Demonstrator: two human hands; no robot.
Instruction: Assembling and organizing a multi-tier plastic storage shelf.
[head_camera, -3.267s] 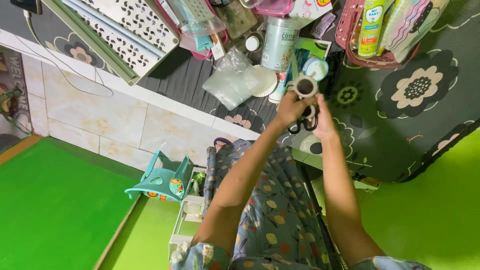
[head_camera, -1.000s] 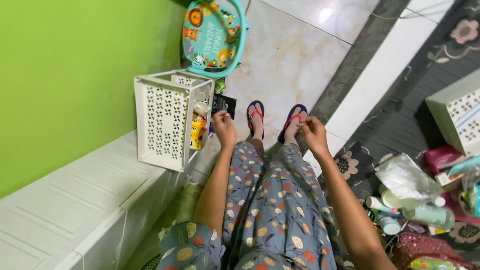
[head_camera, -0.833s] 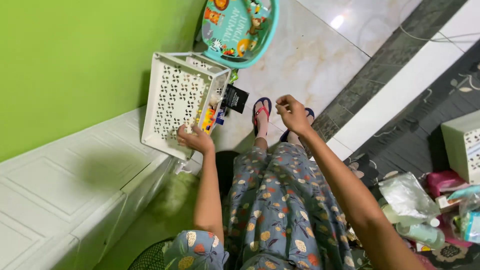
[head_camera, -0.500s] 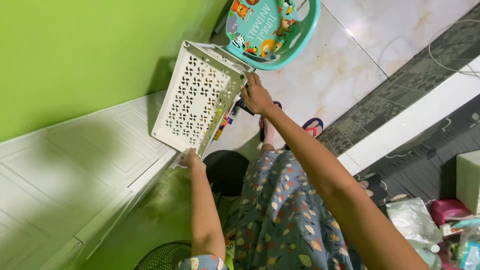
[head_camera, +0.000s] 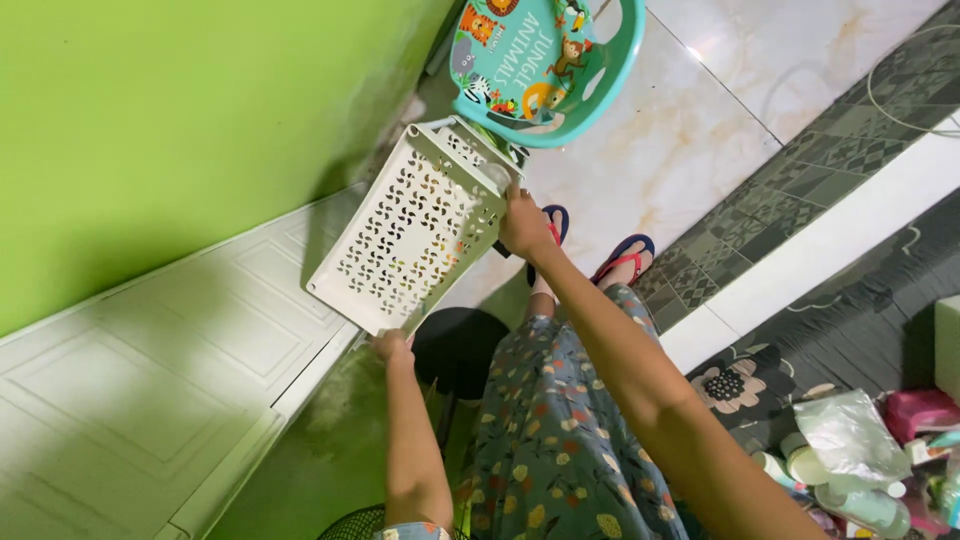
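Now both hands grasp the white perforated basket (head_camera: 410, 228) near frame centre: left hand (head_camera: 392, 346) its lower corner, right hand (head_camera: 524, 222) its upper edge.

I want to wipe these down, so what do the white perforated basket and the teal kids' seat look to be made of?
The white basket, held at opposite ends by the left hand and right hand, looks like matte moulded plastic, going by its regular punched pattern. The teal seat looks like glossy plastic with a printed animal picture.
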